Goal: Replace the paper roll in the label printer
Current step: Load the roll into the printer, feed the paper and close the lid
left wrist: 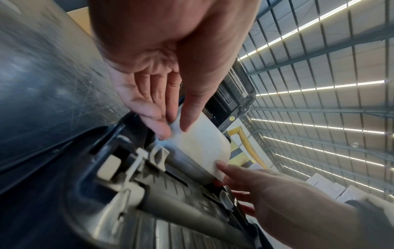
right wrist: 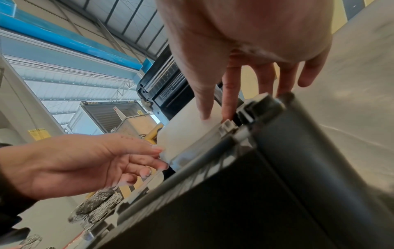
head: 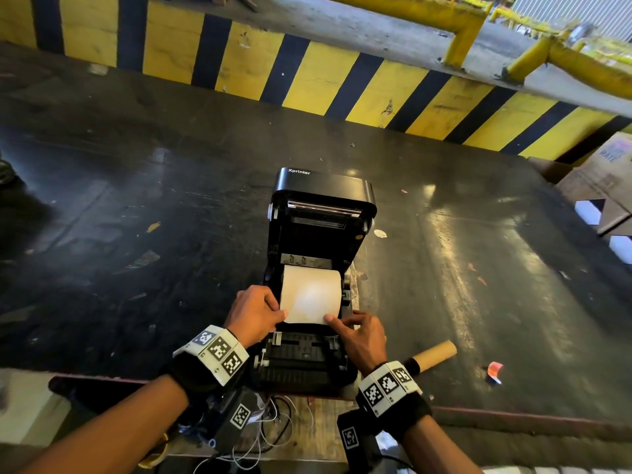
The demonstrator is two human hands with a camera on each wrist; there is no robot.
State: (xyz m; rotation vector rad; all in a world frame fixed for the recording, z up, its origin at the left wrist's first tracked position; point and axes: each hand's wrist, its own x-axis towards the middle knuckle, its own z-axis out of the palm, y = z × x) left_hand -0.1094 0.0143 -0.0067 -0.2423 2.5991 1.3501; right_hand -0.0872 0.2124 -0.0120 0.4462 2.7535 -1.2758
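The black label printer (head: 307,366) stands on the dark table with its lid (head: 325,186) raised. A white paper roll (head: 311,292) lies in its bay, and the loose end is drawn toward the front. My left hand (head: 282,314) pinches the left front corner of the paper (left wrist: 202,143) between thumb and fingers (left wrist: 162,133). My right hand (head: 330,319) pinches the right front corner, with the thumb on top of the paper (right wrist: 183,134). The printer's front feed path with its guides (head: 301,347) lies bare below the paper edge.
An empty brown cardboard core (head: 434,355) lies on the table right of the printer. A red tape scrap (head: 494,369) is farther right. Cardboard boxes (head: 602,186) stand at the far right. A yellow-black striped barrier (head: 307,73) runs behind. White cables (head: 273,429) hang at the near edge.
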